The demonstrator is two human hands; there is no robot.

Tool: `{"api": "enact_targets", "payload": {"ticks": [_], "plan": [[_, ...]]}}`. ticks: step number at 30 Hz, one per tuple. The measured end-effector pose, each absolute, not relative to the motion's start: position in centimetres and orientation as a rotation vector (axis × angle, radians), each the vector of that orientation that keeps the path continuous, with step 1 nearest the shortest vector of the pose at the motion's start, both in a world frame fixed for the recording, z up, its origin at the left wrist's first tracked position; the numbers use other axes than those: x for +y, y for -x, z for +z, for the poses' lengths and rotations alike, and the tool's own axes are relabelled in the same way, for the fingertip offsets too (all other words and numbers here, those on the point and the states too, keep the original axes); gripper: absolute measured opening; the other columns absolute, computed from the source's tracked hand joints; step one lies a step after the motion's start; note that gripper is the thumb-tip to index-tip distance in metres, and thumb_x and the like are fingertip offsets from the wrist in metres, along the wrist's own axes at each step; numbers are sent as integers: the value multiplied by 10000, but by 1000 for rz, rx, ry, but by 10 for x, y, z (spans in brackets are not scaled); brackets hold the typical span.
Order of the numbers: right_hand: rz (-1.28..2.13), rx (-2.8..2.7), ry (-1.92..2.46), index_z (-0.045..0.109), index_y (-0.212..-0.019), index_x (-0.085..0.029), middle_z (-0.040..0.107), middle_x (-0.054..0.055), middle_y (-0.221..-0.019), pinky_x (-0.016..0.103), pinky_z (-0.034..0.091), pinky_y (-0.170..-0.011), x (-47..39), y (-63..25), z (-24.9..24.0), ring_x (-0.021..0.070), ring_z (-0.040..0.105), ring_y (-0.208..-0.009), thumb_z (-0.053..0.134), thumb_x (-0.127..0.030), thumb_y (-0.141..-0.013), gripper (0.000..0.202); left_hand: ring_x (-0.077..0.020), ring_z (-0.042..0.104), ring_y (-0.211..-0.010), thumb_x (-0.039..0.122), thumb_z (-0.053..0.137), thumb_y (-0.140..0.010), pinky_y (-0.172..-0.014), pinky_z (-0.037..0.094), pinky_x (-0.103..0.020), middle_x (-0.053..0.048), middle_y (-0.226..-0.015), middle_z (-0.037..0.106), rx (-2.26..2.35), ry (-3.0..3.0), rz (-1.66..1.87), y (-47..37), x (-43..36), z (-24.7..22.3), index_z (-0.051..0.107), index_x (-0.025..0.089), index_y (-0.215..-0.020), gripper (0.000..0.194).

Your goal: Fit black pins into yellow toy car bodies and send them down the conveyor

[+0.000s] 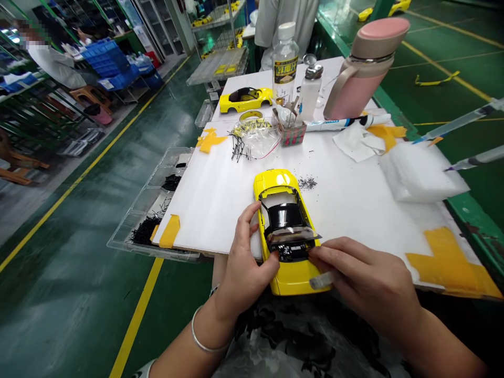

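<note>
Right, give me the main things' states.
Nearer glossy yellow model car: in left hand
Translucent strip: in right hand
Farther yellow model car: set down
Pink lidded flask: closed
White-capped clear bottle: closed
Small metal-topped bottle: lid raised
Clear plastic tray: open, holding black parts
White tissue: crumpled

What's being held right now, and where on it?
The yellow model car: left hand on its side, right hand near the opposite rear side.
</note>
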State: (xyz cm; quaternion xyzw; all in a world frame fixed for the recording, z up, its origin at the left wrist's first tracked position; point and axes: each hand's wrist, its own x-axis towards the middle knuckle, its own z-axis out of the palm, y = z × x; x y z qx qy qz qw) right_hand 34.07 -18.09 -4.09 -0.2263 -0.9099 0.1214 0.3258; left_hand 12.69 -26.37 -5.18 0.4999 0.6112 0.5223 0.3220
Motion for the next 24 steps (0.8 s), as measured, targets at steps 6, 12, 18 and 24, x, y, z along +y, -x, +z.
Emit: {"api": "enact_targets", "payload": {"ticks": [6,12,18,24], "plan": [[324,-2323,712,688,-1102,-191,727,3,-954,179,502,-689,-177,-349,-36,77,690,-782,626,-106,-987,156,-282,341,-1548,159,680,-875,-1286,330,-433,-55,-1649,367,1610,-1279,1358,-127,-264,-52,340,320,-1561,782],[380,-2371,565,689,-1175,-173,726,34,-982,205,513,-659,-181,-349,-44,99,702,-788,646,-126,-985,201,-280,374,-1527,152,678,-877,-1284,329,-434,-53,-1647,371,1602,-1232,1368,-127,-267,-56,328,323,-1565,792],[267,-2416,512,686,-1215,-164,711,60,-992,236,482,-594,-175,-348,-54,105,677,-721,616,-169,-1015,211,-272,355,-1537,148,670,-881,-1284,320,-425,-48,-1652,369,1618,-1262,1361,-127,-268,-56,335,326,-1566,782],[264,-2396,520,661,-1264,-227,713,57,-1047,226,476,-584,-173,-357,-59,79,630,-644,622,-167,-1006,268,-284,357,-1539,147,684,-878,-1276,334,-430,-49,-1637,393,1586,-1218,1386,-128,-267,-57,356,334,-1555,775]]}}
